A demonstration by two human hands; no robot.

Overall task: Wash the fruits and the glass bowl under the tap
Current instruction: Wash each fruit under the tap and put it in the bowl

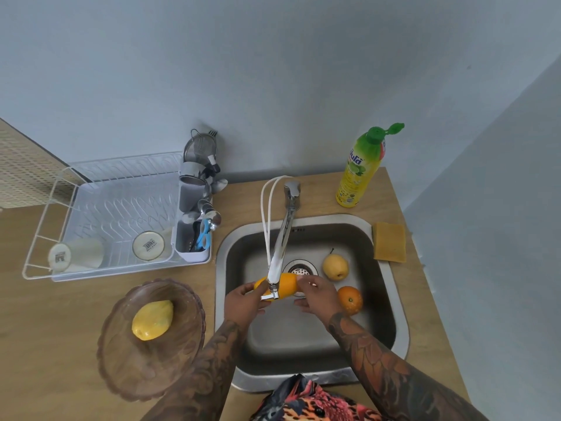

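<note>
Two hands hold one elongated orange-yellow fruit [283, 287] over the square stainless steel sink [391, 305], right under the end of the chrome tap spout [280, 253]. Your left hand [246, 302] grips the fruit's left end with curled fingers, and your right hand [318, 294] closes its fingertips on the right end. The fruit's skin is smooth and evenly coloured, bright against the grey basin.

The spout crosses in front of the fruit and hides its middle, and your hands cover both tips, so you cannot make out its full outline. Whether water is running is hard to tell.

The fruit's long axis lies roughly left to right across the sink, its right end tilted a little up and away from you.

On the sink floor, a pale yellow pear [335, 265] stands with its stem pointing away from you, just right of the drain strainer [300, 268]. A round orange [350, 299] lies near it, closer to you, just beside your right wrist. On the wooden counter [45, 329] to the left, the brown ribbed glass bowl [127, 369] holds a yellow oval mango [152, 320], its long axis running diagonally, narrow end toward you.
</note>
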